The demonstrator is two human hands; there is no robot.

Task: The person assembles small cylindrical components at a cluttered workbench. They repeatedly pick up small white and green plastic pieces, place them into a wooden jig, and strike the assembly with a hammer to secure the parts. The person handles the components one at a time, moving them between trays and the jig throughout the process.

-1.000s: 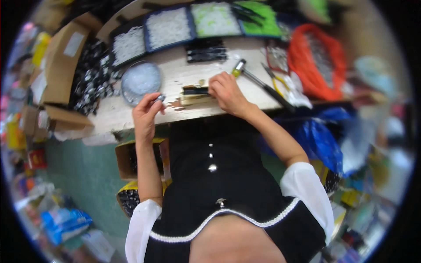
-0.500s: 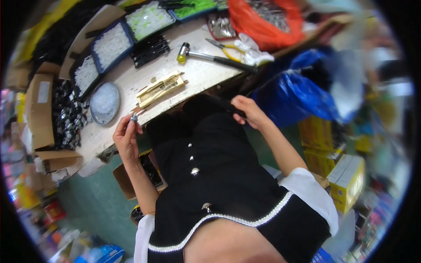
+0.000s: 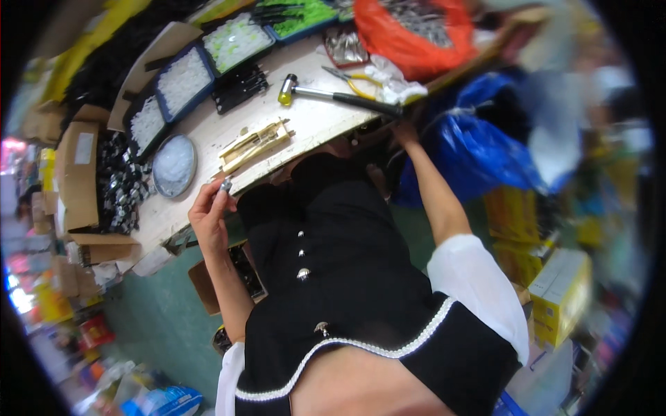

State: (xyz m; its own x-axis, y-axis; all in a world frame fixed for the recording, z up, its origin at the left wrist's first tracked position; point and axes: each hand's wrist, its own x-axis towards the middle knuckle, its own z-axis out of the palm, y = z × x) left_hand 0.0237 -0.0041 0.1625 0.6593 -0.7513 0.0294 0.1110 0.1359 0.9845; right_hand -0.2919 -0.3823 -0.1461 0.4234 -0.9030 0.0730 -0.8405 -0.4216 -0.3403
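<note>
My left hand (image 3: 210, 213) is at the table's near edge, thumb and fingers pinched on a small shiny metal part (image 3: 226, 184). Just beyond it lies a brass-coloured jig (image 3: 255, 147), long and narrow with a slot. My right hand (image 3: 404, 132) reaches to the table edge under the end of the hammer's black handle. Its fingers are dim and partly hidden, so what they hold does not show. The hammer (image 3: 333, 95) with a yellow-tipped head lies on the table, and pliers (image 3: 357, 80) with yellow handles rest beyond it.
Trays of small white pieces (image 3: 184, 80) line the table's far left, with a round metal dish (image 3: 175, 165) nearer. A cardboard box (image 3: 76, 177) stands beside a heap of dark metal parts (image 3: 123, 184). A red bag (image 3: 416, 41) sits at the back; a blue bag (image 3: 461, 149) hangs at right.
My right hand has moved forward from above my lap to the table edge; the black thing it held is out of sight. My left hand still pinches the metal part.
</note>
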